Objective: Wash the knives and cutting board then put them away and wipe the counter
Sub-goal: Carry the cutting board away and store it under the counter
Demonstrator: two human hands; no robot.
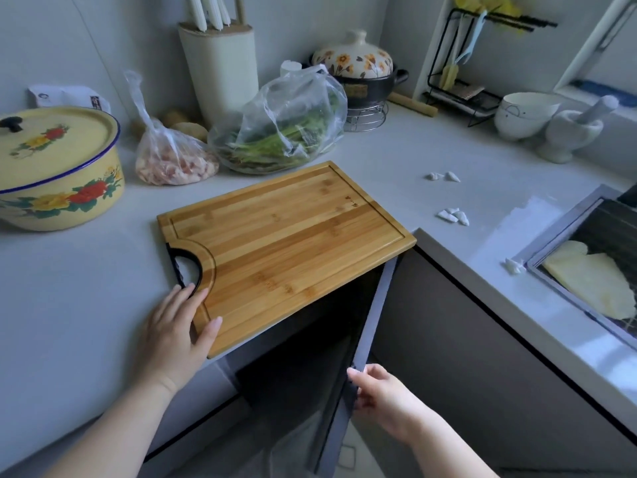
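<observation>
A bamboo cutting board with a black handle cut-out lies on the pale counter, its near corner jutting over the counter edge. My left hand grips the board's near left corner, thumb on top, fingers by the handle. My right hand grips the edge of the open grey cabinet door below the counter. A cream knife block with white handles stands at the back wall. A yellow cloth lies in the sink at right.
A yellow flowered enamel pot sits far left. Bags of meat and greens lie behind the board. Garlic cloves are scattered right of it. A clay pot, bowl, mortar and rack stand at the back.
</observation>
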